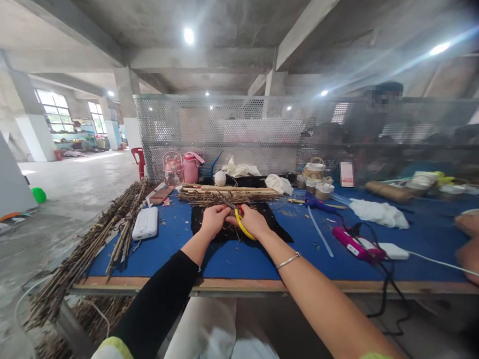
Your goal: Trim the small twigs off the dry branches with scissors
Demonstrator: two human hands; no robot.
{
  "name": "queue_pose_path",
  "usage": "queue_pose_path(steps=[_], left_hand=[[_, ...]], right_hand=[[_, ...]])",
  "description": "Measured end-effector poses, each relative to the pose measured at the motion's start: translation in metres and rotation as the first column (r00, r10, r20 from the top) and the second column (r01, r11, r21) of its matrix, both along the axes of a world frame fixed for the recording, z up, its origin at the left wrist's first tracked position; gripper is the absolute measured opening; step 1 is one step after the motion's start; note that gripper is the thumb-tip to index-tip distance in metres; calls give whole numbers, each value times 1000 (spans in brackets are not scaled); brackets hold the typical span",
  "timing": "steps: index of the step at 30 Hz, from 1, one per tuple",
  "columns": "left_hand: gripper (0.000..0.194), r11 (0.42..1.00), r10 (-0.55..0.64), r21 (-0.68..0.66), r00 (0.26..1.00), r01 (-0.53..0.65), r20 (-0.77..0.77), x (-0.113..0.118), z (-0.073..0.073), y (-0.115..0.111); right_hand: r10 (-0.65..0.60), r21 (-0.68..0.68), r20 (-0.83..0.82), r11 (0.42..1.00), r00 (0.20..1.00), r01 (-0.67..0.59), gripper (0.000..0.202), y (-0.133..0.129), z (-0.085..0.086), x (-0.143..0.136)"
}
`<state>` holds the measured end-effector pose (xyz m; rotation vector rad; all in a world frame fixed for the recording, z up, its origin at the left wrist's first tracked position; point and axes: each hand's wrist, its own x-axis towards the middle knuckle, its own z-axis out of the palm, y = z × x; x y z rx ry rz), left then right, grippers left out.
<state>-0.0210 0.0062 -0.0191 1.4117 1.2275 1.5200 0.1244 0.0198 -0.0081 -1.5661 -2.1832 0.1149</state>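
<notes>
1. The right hand (253, 222) is closed around the cutters (244, 230), whose yellow and red handles show at its palm; the dark blades point away from the wearer, toward the left hand.
2. The left hand (214, 221) is just beside the blades, fingers bent and drawn together. What lies between its fingertips is too small to make out, so I cannot tell whether it grips anything.
3. Both hands are over a black cloth (279, 229) spread on the blue surface (235, 265), with small dry scraps scattered about.
4. The cutters look stiff and fairly light, with handles that should give a sure grip; the safe hold is on these, with the fingers of the other hand clear of the blades.
5. Just beyond the cloth lie thin dry twigs (202, 197), in front of some paler sticks (239, 190). The twigs look light, rough and brittle: not slippery, but likely to snap if bent. They are best taken near the middle, or several together with a loose grasp.
6. At the left edge, longer dry stalks (119, 243) overhang the surface; being long and knobbly, they would probably snag on each other, so lift from the thicker ends.
</notes>
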Motion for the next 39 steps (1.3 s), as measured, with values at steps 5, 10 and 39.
queue_pose_path(steps=[5,10,39], left_hand=[[21,1000,-14,-17,999,14,31,0,4,-4],[21,999,14,-44,1000,-15,-12,1,9,-8],[19,993,8,-120,993,6,117,2,11,-9]], right_hand=[[-46,3,21,999,999,46,56,2,0,1],[-47,-16,27,999,999,48,56,3,0,1],[-37,-35,55,999,998,39,62,2,-1,-1]])
